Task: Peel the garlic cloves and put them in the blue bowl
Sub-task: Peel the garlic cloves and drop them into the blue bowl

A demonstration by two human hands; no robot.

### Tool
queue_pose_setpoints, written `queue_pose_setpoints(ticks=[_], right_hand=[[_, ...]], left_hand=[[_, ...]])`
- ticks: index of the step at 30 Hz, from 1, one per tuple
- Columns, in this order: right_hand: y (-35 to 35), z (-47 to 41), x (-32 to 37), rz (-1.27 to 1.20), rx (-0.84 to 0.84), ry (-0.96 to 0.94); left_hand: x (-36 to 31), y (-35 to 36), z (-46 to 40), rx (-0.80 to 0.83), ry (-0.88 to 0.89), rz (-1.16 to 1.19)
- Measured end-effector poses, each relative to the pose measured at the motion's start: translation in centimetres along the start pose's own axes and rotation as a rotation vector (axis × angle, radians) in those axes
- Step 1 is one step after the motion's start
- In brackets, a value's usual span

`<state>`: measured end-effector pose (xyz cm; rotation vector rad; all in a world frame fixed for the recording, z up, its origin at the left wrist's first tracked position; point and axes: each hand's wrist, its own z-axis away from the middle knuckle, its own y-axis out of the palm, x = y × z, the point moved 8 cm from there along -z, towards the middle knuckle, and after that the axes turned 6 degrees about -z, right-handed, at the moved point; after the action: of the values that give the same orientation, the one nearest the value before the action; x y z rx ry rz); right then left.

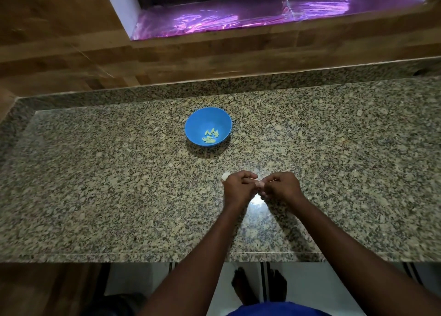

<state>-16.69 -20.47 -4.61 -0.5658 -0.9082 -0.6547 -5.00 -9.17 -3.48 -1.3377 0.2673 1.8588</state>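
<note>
The blue bowl stands on the granite counter and holds several peeled pale cloves. Nearer to me, my left hand and my right hand meet over the counter, fingers curled. Between their fingertips they pinch a small garlic clove, mostly hidden by the fingers. A pale bit of garlic or skin shows at the far left edge of my left hand; whether the hand holds it or it lies on the counter I cannot tell.
The counter's front edge runs below my forearms. A wooden wall and a recessed ledge lined with shiny purple film rise behind the counter. My bare feet stand on a light floor below.
</note>
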Motion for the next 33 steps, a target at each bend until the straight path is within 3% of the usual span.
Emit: queue_pose_setpoints(ticks=[3, 7, 10, 19, 26, 29, 33], right_hand=[[-0.6, -0.5, 0.1, 0.131, -0.031, -0.078], [-1.7, -1.1, 1.1, 0.446, -0.149, -0.218], [-1.3, -1.4, 0.9, 0.595, -0.131, -0.287], [3.3, 0.2, 2.9, 1.095, -0.029, -0.669], [5.8, 1.4, 3.0, 1.376, 0.101, -0.775], [6.1, 1.4, 3.3, 1.316, 0.142, -0.75], [2.7, -0.5, 3.1, 0.971, -0.019, -0.531]], left_hand=[[0.5, 0.1, 0.1, 0.005, 0.034, -0.066], [-0.2, 0.0, 1.0, -0.107, 0.365, -0.649], [0.5, 1.0, 1.9, -0.081, 0.526, -0.854], [1.6, 0.3, 2.6, -0.049, 0.57, -0.874], [1.5, 0.3, 2.3, -0.046, 0.55, -0.841], [1.7, 0.2, 2.2, -0.047, 0.537, -0.818], [1.5, -0.1, 2.1, -0.064, 0.485, -0.781]])
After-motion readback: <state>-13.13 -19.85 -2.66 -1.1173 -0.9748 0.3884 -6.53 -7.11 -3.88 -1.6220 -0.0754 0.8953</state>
